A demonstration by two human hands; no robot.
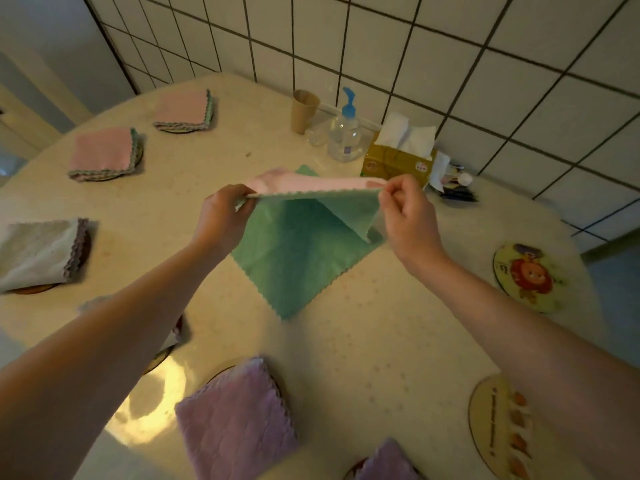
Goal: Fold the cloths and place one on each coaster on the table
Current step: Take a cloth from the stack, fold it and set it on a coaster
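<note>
Left hand (pixel 221 216): we see it raised, pinching the green cloth (pixel 298 258) corner.
Right hand (pixel 408 216): raised level, pinching the opposite corner.
Cloth: lower tip touches the table (pixel 381 323).

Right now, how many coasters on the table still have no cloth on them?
2 bare: the round cartoon coaster at the table's right edge, and the coaster at near right, partly under the right forearm. Others may sit hidden beyond the frame's edges or behind the left arm.
</note>
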